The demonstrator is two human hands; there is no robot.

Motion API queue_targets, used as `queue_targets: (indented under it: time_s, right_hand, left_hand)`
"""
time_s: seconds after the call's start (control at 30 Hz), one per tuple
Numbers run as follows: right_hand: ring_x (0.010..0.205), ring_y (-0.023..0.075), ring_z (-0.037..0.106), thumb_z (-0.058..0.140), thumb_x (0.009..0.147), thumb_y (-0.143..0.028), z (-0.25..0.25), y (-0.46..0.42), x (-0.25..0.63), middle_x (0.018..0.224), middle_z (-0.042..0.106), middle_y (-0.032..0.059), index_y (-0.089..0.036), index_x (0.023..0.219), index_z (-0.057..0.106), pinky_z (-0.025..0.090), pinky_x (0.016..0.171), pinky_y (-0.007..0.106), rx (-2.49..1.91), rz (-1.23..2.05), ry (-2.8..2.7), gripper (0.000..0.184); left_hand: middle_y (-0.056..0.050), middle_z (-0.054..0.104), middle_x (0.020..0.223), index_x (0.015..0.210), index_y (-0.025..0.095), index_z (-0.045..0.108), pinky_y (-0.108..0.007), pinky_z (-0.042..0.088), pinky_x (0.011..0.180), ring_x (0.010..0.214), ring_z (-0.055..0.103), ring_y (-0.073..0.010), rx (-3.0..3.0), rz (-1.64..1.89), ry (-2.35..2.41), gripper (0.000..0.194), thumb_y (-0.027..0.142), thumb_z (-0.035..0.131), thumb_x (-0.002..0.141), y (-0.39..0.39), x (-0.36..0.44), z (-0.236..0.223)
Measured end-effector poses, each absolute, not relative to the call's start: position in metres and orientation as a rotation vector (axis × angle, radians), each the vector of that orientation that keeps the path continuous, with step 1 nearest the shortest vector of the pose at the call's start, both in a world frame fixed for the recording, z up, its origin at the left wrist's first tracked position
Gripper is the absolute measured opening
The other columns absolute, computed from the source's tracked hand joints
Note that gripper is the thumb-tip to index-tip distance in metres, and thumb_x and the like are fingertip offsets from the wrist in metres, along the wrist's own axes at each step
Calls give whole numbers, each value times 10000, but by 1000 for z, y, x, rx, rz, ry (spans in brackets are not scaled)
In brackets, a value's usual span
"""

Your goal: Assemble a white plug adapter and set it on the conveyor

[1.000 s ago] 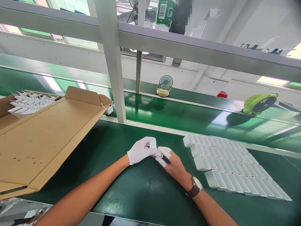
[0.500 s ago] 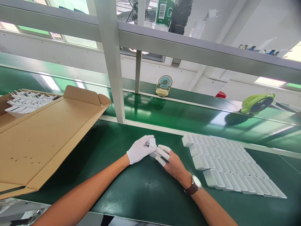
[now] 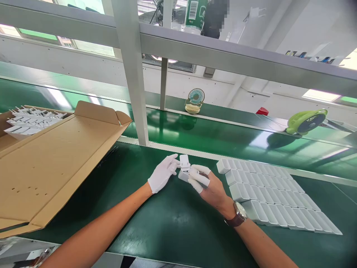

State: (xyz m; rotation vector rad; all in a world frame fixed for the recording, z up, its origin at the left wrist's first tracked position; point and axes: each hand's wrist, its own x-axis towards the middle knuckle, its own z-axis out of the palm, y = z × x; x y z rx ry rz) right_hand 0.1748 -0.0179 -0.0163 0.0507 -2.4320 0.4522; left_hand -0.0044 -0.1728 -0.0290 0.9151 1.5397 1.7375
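Mid-assembly: my left hand (image 3: 163, 173) pinched the small white plug piece (image 3: 184, 162) above the bench (image 3: 167, 223) — my right hand (image 3: 206, 184) closed on the white case (image 3: 184, 175) beneath. Next, I judged, the pieces needed squaring before pressing home.

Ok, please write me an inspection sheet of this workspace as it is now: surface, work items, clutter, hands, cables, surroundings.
Surface: dark green bench top, glossy, with a green conveyor belt behind it.
Work items: small white charger part held above the bench; rows of white casings laid side by side at the right.
Clutter: open cardboard box at the left, white parts piled in it.
Hands: left hand in a white glove, touching the part; right hand with white finger cots and a wristwatch, grip closed on the part.
Cables: nothing seen.
Surroundings: grey frame post, lime fan, small teal fan, green bottle on the shelf.
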Motion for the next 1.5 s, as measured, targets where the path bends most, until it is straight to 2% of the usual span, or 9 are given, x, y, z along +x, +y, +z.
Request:
queue_targets:
  time_s: [0.13,0.33,0.5,0.8,0.97,1.13,1.27,1.37,1.5]
  right_hand:
    - [1069,192,709,571,1015,-254,-39,-23,175,1263,678,83,-308,1307,677,644,908,351,70,632,-2595,314]
    - [1177,241,684,519,1043,-285,-55,-25,179,1377,633,100,-329,1407,605,626,974,420,48,588,-2679,377]
    - [1066,248,732,598,1011,-385,-54,-26,180,1244,713,95,-281,1475,506,648,914,428,-171,737,-2634,485]
    - [1114,225,705,536,1044,-361,-48,-25,179,1299,691,71,-314,1409,586,624,952,418,-74,742,-2663,372]
    - [1127,231,732,721,922,-452,-53,-23,184,1295,710,66,-300,1487,471,628,990,432,-380,1132,-2585,636]
    - [1126,229,722,646,982,-401,-56,-21,185,1320,684,77,-309,1374,599,626,967,409,-158,891,-2589,405]
    - [1116,223,714,587,1016,-354,-54,-24,184,1268,699,73,-302,1351,617,623,945,403,-69,829,-2575,341]
    - [1101,243,717,618,982,-360,-56,-28,182,1260,695,73,-303,1414,566,618,974,474,-233,1019,-2574,439]
    - [1081,236,733,687,913,-397,-60,-26,173,1303,684,94,-274,1440,545,634,982,467,-485,1713,-2115,559]
  left_hand:
    - [-158,627,1351,1504,184,471,-421,548,949,1190,630,-288,949,1737,1578,746,601,659,914,-172,-4,-30]
    - [-72,685,1207,1469,232,516,-390,565,886,961,679,-200,985,1514,1817,617,403,700,906,-171,-1,-30]
    - [-57,686,1155,1406,233,553,-370,567,863,946,685,-192,947,1536,1817,552,370,713,895,-170,2,-27]
    - [-64,671,1118,1404,208,538,-375,578,807,830,681,-168,918,1599,1712,554,387,707,909,-168,4,-28]
    - [-64,686,1113,1366,210,574,-370,571,817,863,672,-176,927,1589,1737,519,399,712,902,-168,4,-27]
    - [-55,689,1050,1339,199,575,-366,558,786,831,667,-174,930,1613,1693,497,393,713,903,-168,5,-27]
    - [-55,681,1045,1342,189,567,-364,550,793,839,660,-173,927,1621,1654,504,382,715,901,-168,4,-28]
    - [-64,676,1081,1354,187,561,-376,555,833,872,661,-178,920,1596,1652,511,400,700,910,-167,2,-30]
    - [-113,621,1260,1427,201,519,-407,558,887,996,650,-213,942,1585,1808,596,421,683,898,-168,0,-34]
